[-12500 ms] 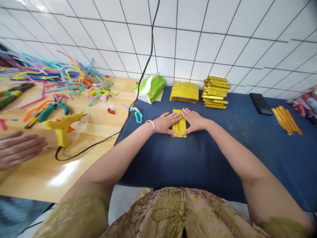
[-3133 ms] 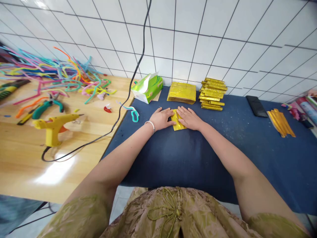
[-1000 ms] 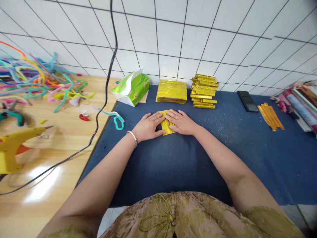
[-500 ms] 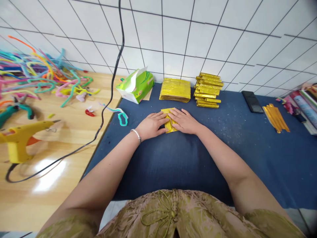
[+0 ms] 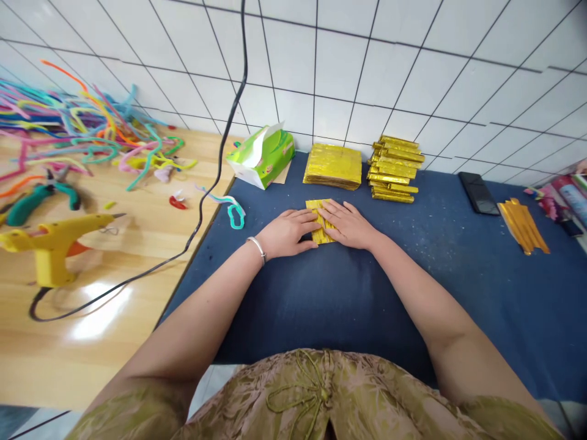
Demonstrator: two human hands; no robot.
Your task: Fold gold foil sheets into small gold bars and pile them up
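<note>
A small folded piece of gold foil paper (image 5: 320,221) lies on the blue cloth (image 5: 348,293) in front of me. My left hand (image 5: 287,232) presses on its left side, fingers flat. My right hand (image 5: 351,223) presses on its right side, fingers spread over the fold. Just behind it lies a flat stack of gold sheets (image 5: 333,166), and to the right of that a pile of folded gold pieces (image 5: 394,168).
A green tissue box (image 5: 263,156) stands at the cloth's far left corner. On the wooden table are a yellow glue gun (image 5: 50,241) with a black cord (image 5: 202,214), pliers (image 5: 36,198) and several coloured pipe cleaners (image 5: 82,131). A black phone (image 5: 478,192) and gold strips (image 5: 523,225) lie to the right.
The gold piece has gone from a long flat strip to a smaller folded shape under both hands. The other person's hand seen at the left is gone. The view has shifted slightly.
</note>
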